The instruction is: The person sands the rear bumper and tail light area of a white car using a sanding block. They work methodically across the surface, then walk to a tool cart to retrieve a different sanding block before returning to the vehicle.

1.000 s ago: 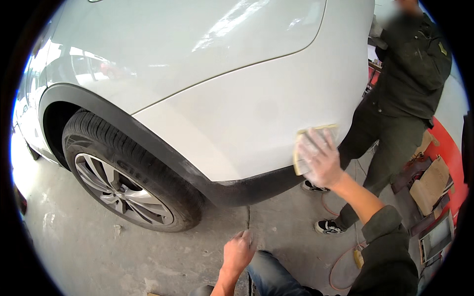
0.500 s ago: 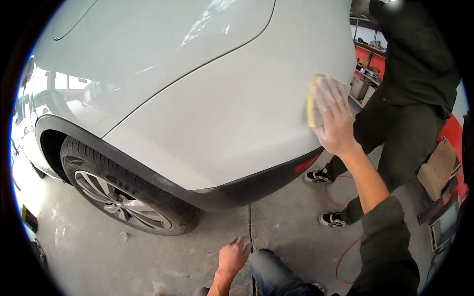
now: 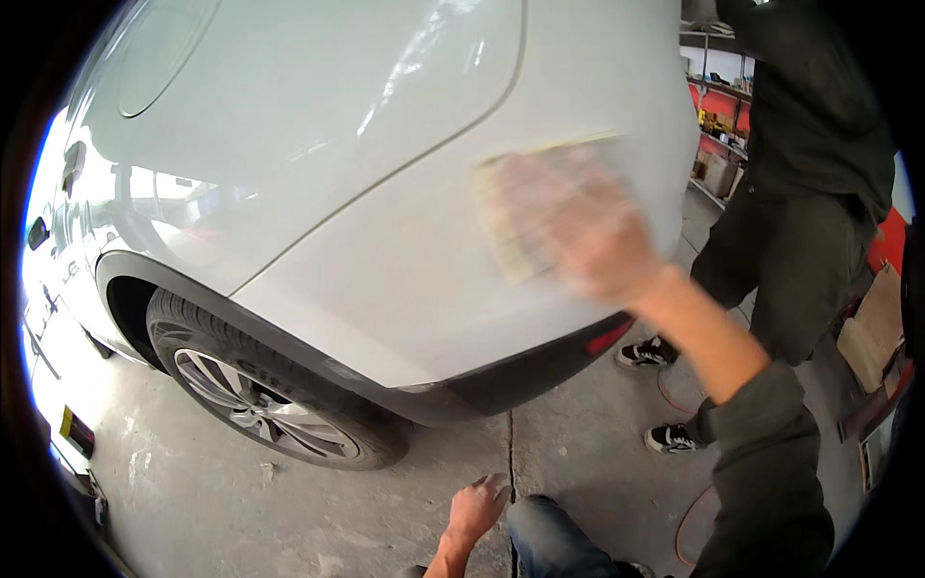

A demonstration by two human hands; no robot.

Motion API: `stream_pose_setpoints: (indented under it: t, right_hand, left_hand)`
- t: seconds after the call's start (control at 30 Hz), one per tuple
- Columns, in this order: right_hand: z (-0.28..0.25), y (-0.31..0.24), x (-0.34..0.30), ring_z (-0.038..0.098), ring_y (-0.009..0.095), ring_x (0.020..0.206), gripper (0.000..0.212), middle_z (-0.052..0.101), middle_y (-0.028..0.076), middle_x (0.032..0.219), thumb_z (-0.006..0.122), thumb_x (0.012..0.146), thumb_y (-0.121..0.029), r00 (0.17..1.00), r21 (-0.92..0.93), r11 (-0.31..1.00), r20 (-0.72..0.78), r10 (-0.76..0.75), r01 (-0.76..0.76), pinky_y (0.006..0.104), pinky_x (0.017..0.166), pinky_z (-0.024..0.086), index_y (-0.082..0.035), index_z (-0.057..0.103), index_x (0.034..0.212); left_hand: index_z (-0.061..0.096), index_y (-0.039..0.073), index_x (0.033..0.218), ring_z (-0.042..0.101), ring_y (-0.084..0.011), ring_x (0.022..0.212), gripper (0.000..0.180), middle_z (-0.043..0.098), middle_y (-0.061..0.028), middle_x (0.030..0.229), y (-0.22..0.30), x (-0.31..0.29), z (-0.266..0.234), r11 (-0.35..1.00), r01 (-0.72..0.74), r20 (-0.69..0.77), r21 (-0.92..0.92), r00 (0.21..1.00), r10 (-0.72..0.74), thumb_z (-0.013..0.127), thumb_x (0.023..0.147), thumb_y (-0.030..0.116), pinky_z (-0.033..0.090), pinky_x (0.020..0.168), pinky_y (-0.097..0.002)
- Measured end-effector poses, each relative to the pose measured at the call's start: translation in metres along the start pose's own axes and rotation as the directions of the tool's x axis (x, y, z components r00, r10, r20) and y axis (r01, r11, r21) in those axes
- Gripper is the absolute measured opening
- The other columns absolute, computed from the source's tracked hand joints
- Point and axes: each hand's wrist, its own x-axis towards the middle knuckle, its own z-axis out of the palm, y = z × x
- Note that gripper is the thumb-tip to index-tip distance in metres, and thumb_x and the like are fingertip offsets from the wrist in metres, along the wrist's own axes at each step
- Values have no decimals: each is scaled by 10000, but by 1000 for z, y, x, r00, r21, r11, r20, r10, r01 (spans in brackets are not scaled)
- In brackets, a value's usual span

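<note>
My right hand [image 3: 588,226], smeared by motion, presses a flat yellow-edged sanding pad [image 3: 525,265] against the white rear bumper corner [image 3: 385,289] of a car. The pad juts out past the fingers on the left and at the top. Pale dust covers the fingers. Low in the view, my left hand [image 3: 479,508] rests beside my jeans-clad knee [image 3: 554,539], its dusty fingers curled together with nothing visible in them.
Below the bumper runs dark trim with a red reflector [image 3: 609,333]; a wheel [image 3: 270,395] stands to its left. Close on the right is another person in dark clothes [image 3: 790,212]. Shelves [image 3: 718,106] stand behind, and a thin hose [image 3: 689,530] lies on the concrete floor.
My right hand has swept the pad leftward across the bumper from near its right edge. The view has shifted slightly; my left hand stays by the knee.
</note>
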Motion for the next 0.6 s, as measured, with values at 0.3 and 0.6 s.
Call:
stream_pose_setpoints:
  t: [0.3,0.6]
  right_hand:
    - [34,-93,72,505,220,1402,418,563,77,1502,561,974,-169,995,106,991,-65,-72,78,472,1190,359,-87,634,1377]
    - [-1,-54,77,574,185,1297,572,640,33,1408,734,810,-307,992,84,989,-32,-122,125,389,1121,445,-79,665,1330]
  left_hand:
    - [671,105,1140,701,-411,896,302,722,-166,1064,2,17,29,992,-115,62,-41,991,118,618,960,342,577,782,-512]
    - [657,113,1135,697,-418,899,306,726,-165,1042,-4,12,11,998,-56,-8,-33,998,56,607,966,363,572,779,-526]
